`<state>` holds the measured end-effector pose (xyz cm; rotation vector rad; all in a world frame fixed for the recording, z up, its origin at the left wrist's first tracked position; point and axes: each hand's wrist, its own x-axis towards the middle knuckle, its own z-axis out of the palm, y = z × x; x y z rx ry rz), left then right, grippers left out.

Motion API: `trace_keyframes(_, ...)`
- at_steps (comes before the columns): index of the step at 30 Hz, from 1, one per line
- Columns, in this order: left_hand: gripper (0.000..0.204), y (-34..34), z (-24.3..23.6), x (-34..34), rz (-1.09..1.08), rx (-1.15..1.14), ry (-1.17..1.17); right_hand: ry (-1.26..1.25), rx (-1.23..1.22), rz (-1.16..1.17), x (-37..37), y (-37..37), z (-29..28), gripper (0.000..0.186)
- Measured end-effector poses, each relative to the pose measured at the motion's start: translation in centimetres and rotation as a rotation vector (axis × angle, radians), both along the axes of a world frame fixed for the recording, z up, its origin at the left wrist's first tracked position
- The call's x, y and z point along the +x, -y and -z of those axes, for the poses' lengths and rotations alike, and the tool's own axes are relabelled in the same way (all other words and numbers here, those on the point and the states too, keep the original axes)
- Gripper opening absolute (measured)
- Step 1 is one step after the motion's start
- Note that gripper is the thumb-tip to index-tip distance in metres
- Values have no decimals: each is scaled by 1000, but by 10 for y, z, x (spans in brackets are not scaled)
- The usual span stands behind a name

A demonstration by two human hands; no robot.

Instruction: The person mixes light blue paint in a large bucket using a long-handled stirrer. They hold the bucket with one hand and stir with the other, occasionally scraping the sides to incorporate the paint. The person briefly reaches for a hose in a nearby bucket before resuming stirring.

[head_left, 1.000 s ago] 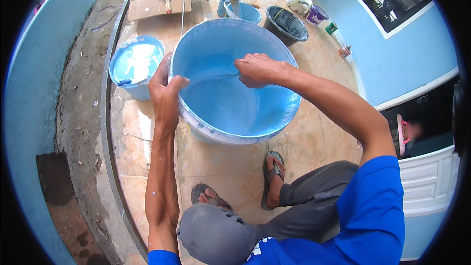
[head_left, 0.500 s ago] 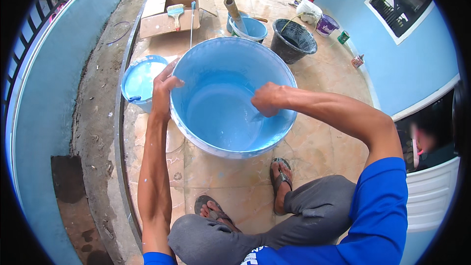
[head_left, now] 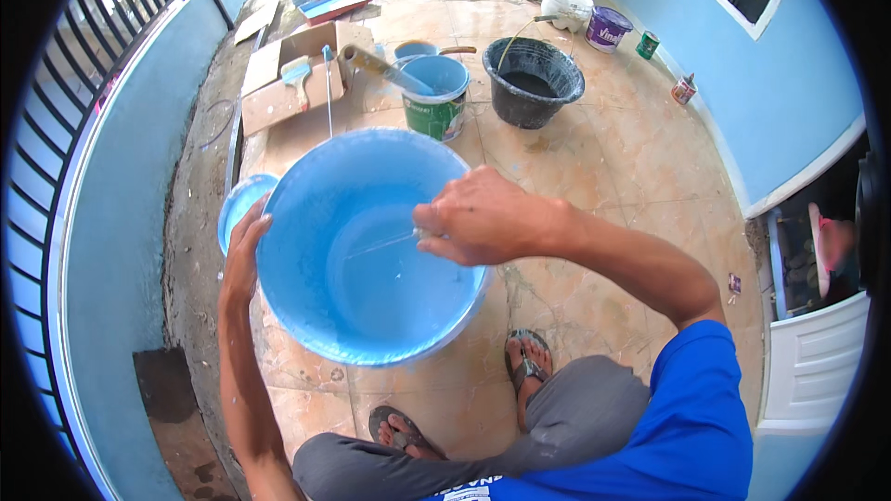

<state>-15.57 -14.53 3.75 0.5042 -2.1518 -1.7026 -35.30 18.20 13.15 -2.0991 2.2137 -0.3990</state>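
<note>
A large paint bucket [head_left: 380, 334], coated light blue inside, is tilted toward me over the tiles. My left hand [head_left: 245, 239] is closed on its left rim, thumb at the lip and fingers outside. Over the bucket's right side, my right hand [head_left: 487, 216] is closed round a thin flat tool [head_left: 380, 246]; its narrow pale edge points left across the opening, and the fist hides most of the handle. Wet light blue paint lies on the bucket's bottom. Behind my left hand, a smaller pail [head_left: 241, 207] of light blue paint shows in part.
Beyond stand a cardboard box [head_left: 269, 111] with a wide brush [head_left: 296, 82] on it, a green pail [head_left: 434, 115] holding a tube, and a black bucket [head_left: 531, 93]. A paint tray [head_left: 336, 6] lies farther back. Several cans line the right wall; a railing [head_left: 93, 46] runs left.
My right hand has lifted out of the bucket's inside with the flat tool. The bucket and my left hand sit lower and farther left in view, as the view itself has shifted.
</note>
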Motion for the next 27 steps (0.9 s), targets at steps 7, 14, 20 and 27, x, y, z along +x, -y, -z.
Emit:
trace_keyframes(7, 61, -20, -20, -7, -108, 177, 130, 365, -267, -4, -27, -42, 25, 27)
trace_keyframes(14, 65, 1, -8, 13, -218, 139, 240, 1343, -560, 409, -123, -65, 104, 18)
trace_keyframes(20, 68, 5, -4, 14, -193, 67, 273, 856, -841, 1312, -331, -89, 229, 55)
trace_keyframes(27, 65, -11, -12, 1, -184, 34, 266, 400, -928, 1666, -407, -95, 278, 71)
